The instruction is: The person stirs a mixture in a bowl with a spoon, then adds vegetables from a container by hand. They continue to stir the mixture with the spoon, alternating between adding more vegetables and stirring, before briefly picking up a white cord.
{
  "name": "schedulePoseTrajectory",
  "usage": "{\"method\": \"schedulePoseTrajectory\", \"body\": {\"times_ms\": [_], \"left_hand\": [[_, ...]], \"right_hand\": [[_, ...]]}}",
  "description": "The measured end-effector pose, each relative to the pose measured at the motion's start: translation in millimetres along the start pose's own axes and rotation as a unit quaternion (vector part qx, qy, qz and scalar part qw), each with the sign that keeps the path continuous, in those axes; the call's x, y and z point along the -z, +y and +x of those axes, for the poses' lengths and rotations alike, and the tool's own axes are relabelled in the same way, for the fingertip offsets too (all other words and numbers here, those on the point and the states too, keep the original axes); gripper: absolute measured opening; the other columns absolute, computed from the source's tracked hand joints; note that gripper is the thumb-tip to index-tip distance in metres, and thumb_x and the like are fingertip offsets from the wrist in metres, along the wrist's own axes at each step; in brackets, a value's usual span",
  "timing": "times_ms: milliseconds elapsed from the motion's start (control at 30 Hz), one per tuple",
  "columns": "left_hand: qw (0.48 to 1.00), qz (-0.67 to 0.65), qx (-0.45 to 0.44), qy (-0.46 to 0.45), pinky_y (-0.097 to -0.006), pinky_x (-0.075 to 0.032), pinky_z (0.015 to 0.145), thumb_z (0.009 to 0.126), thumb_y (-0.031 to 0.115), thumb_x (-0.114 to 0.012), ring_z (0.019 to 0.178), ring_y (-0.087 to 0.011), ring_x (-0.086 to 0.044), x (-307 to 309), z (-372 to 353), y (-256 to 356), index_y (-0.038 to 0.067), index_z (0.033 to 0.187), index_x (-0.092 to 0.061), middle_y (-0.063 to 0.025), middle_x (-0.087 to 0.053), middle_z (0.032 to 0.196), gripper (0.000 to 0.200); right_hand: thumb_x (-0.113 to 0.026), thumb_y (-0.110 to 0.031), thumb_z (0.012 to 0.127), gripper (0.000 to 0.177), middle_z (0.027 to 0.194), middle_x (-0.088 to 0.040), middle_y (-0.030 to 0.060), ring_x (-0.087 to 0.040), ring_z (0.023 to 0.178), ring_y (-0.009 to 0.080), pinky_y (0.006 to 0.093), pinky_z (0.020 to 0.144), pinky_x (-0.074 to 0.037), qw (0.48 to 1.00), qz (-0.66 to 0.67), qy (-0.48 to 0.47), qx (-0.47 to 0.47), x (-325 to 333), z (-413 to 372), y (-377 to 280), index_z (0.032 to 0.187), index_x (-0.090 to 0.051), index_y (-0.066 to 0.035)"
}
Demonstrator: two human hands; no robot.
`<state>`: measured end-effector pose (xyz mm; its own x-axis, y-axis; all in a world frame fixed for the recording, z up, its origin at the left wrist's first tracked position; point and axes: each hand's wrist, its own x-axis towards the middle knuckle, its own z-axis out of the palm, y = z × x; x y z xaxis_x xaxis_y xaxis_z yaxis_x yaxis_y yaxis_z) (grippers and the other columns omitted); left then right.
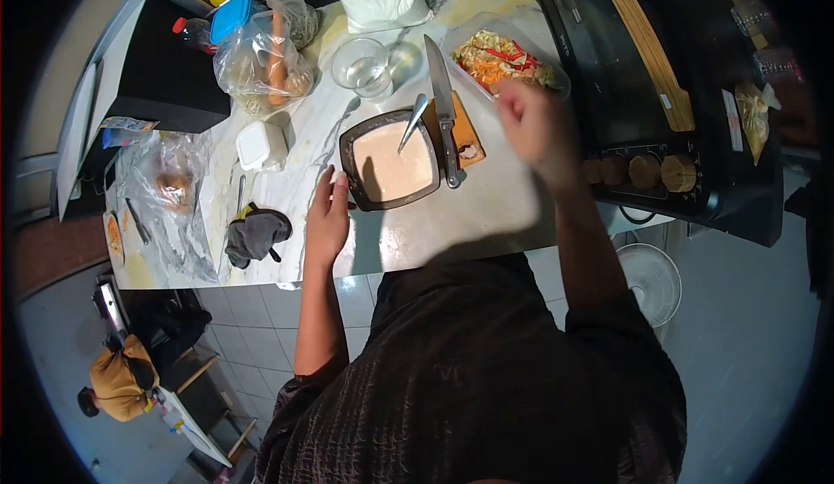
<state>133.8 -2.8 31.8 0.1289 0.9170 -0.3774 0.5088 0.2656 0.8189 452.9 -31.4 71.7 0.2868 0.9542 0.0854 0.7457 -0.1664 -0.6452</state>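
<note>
Dark batter dish [349, 149] likely sloshes, so hold its rim; left hand [326, 219] lies spread against it, right hand [534, 123] too blurred to tell.

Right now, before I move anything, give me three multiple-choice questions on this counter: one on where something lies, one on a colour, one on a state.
1. Where does the long steel knife lie?
A. On the small wooden board right of the dark square dish
B. Inside that dish
C. Under that dish

2. What colour is the liquid in the dish?
A. Green
B. Pale creamy pink
C. Dark brown

3. How is the left hand?
A. Closed round the knife handle
B. Raised in the air
C. Open on the white marble counter, fingertips at the dish's rim

Answers:
1 A: the blade and handle run along the board beside the dish.
2 B: the dish is filled with a smooth, pale pinkish cream.
3 C: the fingers lie stretched out, reaching the dish's near corner.
</note>
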Motion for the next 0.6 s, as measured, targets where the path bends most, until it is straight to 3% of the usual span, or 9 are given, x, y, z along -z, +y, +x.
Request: {"method": "schedulePoseTrajectory", "body": {"times_ms": [67, 100, 167, 200, 267, 400, 600], "left_hand": [[0.999, 0.001, -0.013, 0.035, -0.0302, -0.049, 0.079, 0.101, 0.039, -0.048, 0.085, -0.018, -0.061, -3, -5, 6, -0.001, 0.14, -0.044, -0.0166, -0.063, 0.111, 0.056], [0.997, -0.001, -0.026, 0.066, -0.0305, -0.049, 0.08, 0.101, 0.039, -0.049, 0.088, -0.0183, -0.06, -4, -7, 8, -0.001, 0.139, -0.045, -0.0166, -0.063, 0.112, 0.056], [0.996, -0.016, -0.036, 0.081, -0.0304, -0.048, 0.082, 0.1, 0.037, -0.052, 0.093, -0.0179, -0.06, -6, -10, 8, -0.001, 0.136, -0.048, -0.0166, -0.063, 0.114, 0.052], [0.994, -0.019, -0.05, 0.092, -0.0301, -0.048, 0.081, 0.1, 0.035, -0.054, 0.093, -0.0176, -0.06, -7, -12, 7, -0.001, 0.135, -0.049, -0.0162, -0.063, 0.114, 0.051], [0.991, -0.028, -0.063, 0.11, -0.0287, -0.048, 0.081, 0.098, 0.032, -0.058, 0.094, -0.0161, -0.059, -9, -14, 8, -0.002, 0.131, -0.053, -0.0143, -0.063, 0.113, 0.047], [0.988, -0.078, -0.059, 0.117, -0.0268, -0.047, 0.076, 0.096, 0.03, -0.061, 0.089, -0.0131, -0.059, -12, -15, 8, -0.003, 0.127, -0.056, -0.0102, -0.066, 0.109, 0.046], [0.987, -0.101, -0.073, 0.102, -0.0223, -0.044, 0.066, 0.093, 0.022, -0.066, 0.079, -0.0077, -0.057, -16, -8, 2, -0.003, 0.122, -0.059, -0.004, -0.067, 0.098, 0.039]], "right_hand": [[-0.065, -0.004, 0.08, 0.034, 0.107, -0.067, 0.0154, -0.063, 0.101, 0.0304, 0.0342, 0.087, -0.05, 0.986, -0.085, 0.106, 0.1, -17, 35, 39, 0.113, -0.066, -0.008], [-0.065, -0.004, 0.08, 0.034, 0.107, -0.067, 0.0154, -0.063, 0.101, 0.0304, 0.0342, 0.087, -0.05, 0.986, -0.081, 0.106, 0.101, -17, 46, 40, 0.113, -0.066, -0.008], [-0.064, 0.0, 0.078, 0.044, 0.122, -0.063, 0.015, -0.056, 0.116, 0.0313, 0.0367, 0.098, -0.045, 0.976, -0.19, -0.071, 0.082, -13, 65, 36, 0.12, -0.065, -0.011], [-0.064, 0.0, 0.078, 0.044, 0.122, -0.063, 0.015, -0.056, 0.116, 0.0313, 0.0367, 0.098, -0.045, 0.976, -0.188, -0.071, 0.083, -14, 75, 33, 0.12, -0.065, -0.011], [-0.062, 0.004, 0.076, 0.051, 0.124, -0.063, 0.0142, -0.056, 0.117, 0.0322, 0.0367, 0.098, -0.045, 0.946, -0.206, -0.252, -0.014, -16, 94, 26, 0.124, -0.064, -0.013], [-0.061, 0.006, 0.075, 0.051, 0.121, -0.064, 0.0168, -0.059, 0.113, 0.0336, 0.0364, 0.096, -0.046, 0.938, -0.228, -0.26, -0.032, -16, 105, 20, 0.122, -0.066, -0.012], [-0.052, 0.001, 0.083, 0.033, 0.11, -0.066, 0.024, -0.066, 0.099, 0.0327, 0.0361, 0.093, -0.048, 0.932, -0.241, -0.269, 0.008, -18, 109, 17, 0.11, -0.071, -0.007]]}}
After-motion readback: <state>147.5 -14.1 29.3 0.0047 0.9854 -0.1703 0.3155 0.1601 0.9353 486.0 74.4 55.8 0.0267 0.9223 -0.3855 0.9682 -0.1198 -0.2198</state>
